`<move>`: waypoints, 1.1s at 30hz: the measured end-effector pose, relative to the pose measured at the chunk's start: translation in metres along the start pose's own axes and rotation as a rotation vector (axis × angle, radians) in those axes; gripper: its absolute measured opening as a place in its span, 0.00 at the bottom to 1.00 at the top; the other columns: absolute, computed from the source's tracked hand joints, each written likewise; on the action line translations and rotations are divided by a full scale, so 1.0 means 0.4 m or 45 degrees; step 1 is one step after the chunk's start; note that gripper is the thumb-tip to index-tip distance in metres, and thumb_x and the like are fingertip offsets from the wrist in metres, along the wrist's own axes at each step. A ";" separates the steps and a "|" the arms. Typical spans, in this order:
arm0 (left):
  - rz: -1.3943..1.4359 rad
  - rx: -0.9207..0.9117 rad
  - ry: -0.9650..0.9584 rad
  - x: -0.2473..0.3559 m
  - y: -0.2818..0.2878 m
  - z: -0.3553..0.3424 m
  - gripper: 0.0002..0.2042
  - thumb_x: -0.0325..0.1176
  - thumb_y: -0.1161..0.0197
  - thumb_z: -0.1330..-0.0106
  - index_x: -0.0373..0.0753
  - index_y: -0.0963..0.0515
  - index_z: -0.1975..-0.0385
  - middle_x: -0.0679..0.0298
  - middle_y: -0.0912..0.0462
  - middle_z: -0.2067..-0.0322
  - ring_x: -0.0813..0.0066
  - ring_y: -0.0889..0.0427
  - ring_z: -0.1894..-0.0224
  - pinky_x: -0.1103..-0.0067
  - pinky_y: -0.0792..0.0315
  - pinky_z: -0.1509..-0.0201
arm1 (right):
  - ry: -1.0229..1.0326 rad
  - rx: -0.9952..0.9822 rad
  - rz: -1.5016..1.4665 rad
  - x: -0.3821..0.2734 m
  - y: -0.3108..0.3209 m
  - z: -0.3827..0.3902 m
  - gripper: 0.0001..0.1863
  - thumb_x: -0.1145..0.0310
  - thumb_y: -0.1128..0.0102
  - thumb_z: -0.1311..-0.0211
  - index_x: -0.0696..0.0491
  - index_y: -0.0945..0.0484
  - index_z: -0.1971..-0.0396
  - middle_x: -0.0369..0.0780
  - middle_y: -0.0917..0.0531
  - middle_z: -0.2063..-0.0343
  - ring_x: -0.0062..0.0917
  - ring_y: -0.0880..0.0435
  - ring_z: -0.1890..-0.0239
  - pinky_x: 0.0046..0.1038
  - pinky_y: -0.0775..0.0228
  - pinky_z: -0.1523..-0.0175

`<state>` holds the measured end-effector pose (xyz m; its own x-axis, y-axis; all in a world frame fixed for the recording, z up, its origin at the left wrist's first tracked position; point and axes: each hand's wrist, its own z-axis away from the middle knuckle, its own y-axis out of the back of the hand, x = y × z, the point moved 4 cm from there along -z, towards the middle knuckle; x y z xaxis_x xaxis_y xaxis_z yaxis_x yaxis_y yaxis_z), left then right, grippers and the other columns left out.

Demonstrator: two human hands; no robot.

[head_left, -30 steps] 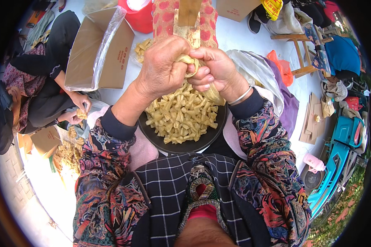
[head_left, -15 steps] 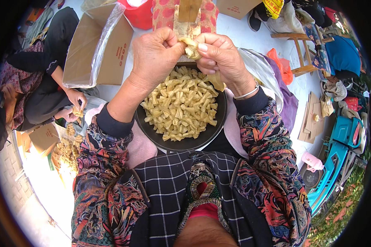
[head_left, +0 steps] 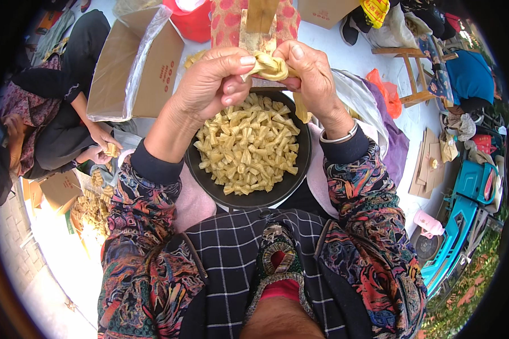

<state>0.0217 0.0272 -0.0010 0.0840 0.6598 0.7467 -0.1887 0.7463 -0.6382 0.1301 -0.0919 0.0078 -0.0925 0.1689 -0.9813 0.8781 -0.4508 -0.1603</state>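
Note:
A pale yellow-tan strip (head_left: 270, 66), looped into a loose knot, is stretched between my hands above the far rim of a round black pan. My left hand (head_left: 212, 85) pinches one end of the strip between thumb and fingers. With thumb and fingers closed, my right hand (head_left: 314, 79) grips the other side, and a loose tail hangs below it. Many small knotted strips (head_left: 249, 147) of the same colour fill the pan (head_left: 249, 199). Another yellowish piece (head_left: 194, 58) shows behind my left hand, partly hidden.
A wooden post on a board (head_left: 260, 37) stands beyond the pan over red-dotted cloth (head_left: 226, 25). Left of it is an open cardboard box (head_left: 147, 73) lined with plastic. At far left another person's hands (head_left: 104, 144) hold a similar piece. A wooden stool (head_left: 410, 73) stands at right.
My hands have moved slightly apart. The knot's loop now shows more openly between them, and my left hand has turned so that its thumb lies on top.

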 end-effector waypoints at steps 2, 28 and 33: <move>0.147 -0.170 -0.106 0.021 0.002 0.014 0.15 0.35 0.45 0.35 0.42 0.35 0.85 0.74 0.38 0.91 0.85 0.39 0.91 0.86 0.46 0.87 | 0.071 -0.086 0.265 -0.023 0.031 0.005 0.13 0.64 0.42 0.37 0.59 0.22 0.74 0.29 0.29 0.83 0.10 0.34 0.78 0.17 0.42 0.74; -2.038 0.611 -0.564 0.109 0.070 -0.133 0.12 0.43 0.39 0.38 0.47 0.19 0.60 0.63 0.20 0.80 0.63 0.20 0.74 0.71 0.29 0.68 | 0.242 0.277 0.988 0.022 0.106 -0.148 0.09 0.67 0.44 0.41 0.57 0.21 0.73 0.43 0.24 0.85 0.28 0.23 0.81 0.29 0.32 0.72; -2.132 0.679 -0.489 0.104 0.104 -0.179 0.14 0.46 0.40 0.39 0.48 0.18 0.59 0.62 0.19 0.78 0.62 0.18 0.71 0.69 0.27 0.65 | 0.228 0.400 1.251 0.064 0.111 -0.189 0.09 0.66 0.44 0.42 0.56 0.20 0.73 0.48 0.20 0.79 0.40 0.19 0.75 0.34 0.27 0.68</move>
<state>0.0874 0.0917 -0.0101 0.3037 -0.8011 0.5157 -0.4193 0.3737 0.8274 0.2020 -0.0414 -0.0163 0.6892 -0.2793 -0.6686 0.3649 -0.6634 0.6533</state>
